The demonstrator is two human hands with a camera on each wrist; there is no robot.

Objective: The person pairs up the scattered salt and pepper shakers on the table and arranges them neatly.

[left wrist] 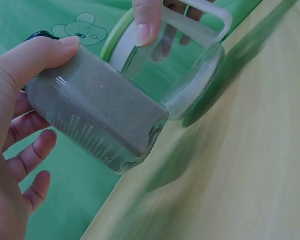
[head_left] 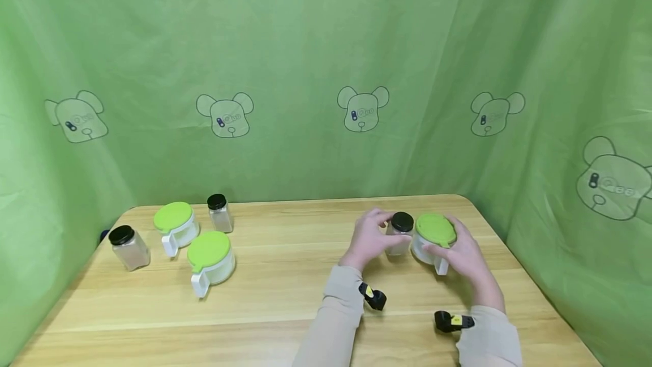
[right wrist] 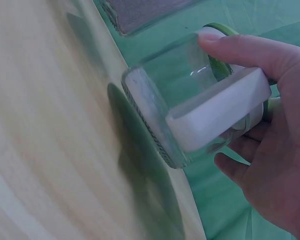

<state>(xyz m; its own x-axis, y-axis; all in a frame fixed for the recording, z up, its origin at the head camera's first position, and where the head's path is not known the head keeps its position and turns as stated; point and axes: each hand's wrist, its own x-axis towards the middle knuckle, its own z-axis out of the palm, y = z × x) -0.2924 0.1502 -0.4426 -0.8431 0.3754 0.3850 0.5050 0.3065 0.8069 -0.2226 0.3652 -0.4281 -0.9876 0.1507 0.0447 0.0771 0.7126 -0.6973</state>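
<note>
- Room: a green curtain (head_left: 295, 50) closes off the back and both sides; outlined bear heads (head_left: 363, 112) run across it.
- Surface: the table (head_left: 285, 316) is pale wood-grain with rounded rear corners. I work at its right rear area.
- Right hand (head_left: 464, 251): I grip the pot (head_left: 433, 226), thumb on one side and fingers round the other, near its green lid. The white handle (head_left: 441, 266) points towards me. The base sits at or just over the table; contact cannot be confirmed.
- Left hand (head_left: 370, 238): I grip the jar (head_left: 398, 247) between thumb and fingers, near its black lid. It stands just left of the pot, and its base appears clear of the table.
- Remaining units, left side of table: front pot (head_left: 222, 269), rear pot (head_left: 186, 234), outer jar (head_left: 133, 252), rear jar (head_left: 222, 221).
- Step in hand: judged as two-handed handling of one pot and one jar, side by side. Lifting or setting down cannot be told.
- Next move: calls for both vessels kept level, a firm grip on smooth walls, and a gap maintained so the glass does not knock.
</note>
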